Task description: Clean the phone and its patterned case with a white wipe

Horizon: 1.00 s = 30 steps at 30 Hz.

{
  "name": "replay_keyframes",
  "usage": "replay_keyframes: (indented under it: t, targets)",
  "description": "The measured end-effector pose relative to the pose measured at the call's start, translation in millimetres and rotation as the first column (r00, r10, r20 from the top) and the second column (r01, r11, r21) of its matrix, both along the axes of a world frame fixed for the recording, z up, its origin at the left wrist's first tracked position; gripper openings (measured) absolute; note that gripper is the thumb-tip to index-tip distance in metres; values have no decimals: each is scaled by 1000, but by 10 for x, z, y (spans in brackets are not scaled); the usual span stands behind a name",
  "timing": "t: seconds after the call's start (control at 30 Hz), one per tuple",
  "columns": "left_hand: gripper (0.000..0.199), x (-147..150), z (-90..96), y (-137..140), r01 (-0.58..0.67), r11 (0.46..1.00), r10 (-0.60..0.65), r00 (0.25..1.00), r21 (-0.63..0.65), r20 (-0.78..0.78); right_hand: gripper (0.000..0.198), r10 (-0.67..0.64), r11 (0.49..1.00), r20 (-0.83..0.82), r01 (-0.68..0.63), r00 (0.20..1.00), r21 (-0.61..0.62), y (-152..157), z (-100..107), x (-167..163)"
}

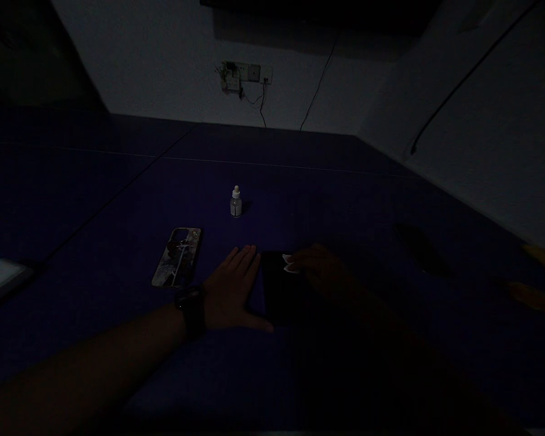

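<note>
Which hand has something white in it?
The right hand: it holds a white scrap over the black slab. The left hand, with a wristwatch on its wrist, lies spread, holding nothing visible.

A thin black rectangle lies flat on the dark blue tabletop. I can make out its straight left edge, but its right side sinks into shadow, too dark for me to say what it is. Over its far part, pinched in the right hand, shows a small white scrap with pointed tips; paper or cloth, I can't tell.
</note>
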<state>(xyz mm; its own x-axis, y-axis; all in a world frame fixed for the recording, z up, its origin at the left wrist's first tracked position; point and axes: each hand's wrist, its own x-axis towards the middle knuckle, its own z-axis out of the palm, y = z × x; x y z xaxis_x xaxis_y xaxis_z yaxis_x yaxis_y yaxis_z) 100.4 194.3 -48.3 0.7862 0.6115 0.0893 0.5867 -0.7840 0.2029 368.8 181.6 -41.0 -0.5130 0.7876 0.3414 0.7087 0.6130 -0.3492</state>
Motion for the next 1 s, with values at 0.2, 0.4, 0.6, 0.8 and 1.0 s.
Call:
replay_keyframes:
  t: [0.2, 0.4, 0.6, 0.8, 1.0]
  targets:
    - [139, 13, -7, -21, -18, 999, 18, 1000, 30, -16, 51, -65, 997, 85, 67, 994, -24, -56, -1, -175]
    - [138, 19, -6, -30, -12, 998, 12, 1000, 57, 2, 48, 33, 995, 164, -18, 986, -96, -145, 98, -341]
    - [136, 23, -4, -48, -25, 998, 26, 1000, 61, -16, 37, -93, 994, 154, 102, 984, -48, -102, 79, -264]
    - [136, 14, -25, -52, -24, 996, 25, 1000, 86, -11, 42, -28, 999, 195, 33, 980, -19, -106, 18, -290]
    - [130, 10, -20, -88, -34, 993, 40, 998, 113, -57, 39, -57, 998, 191, 58, 980, 3, -46, 2, -202]
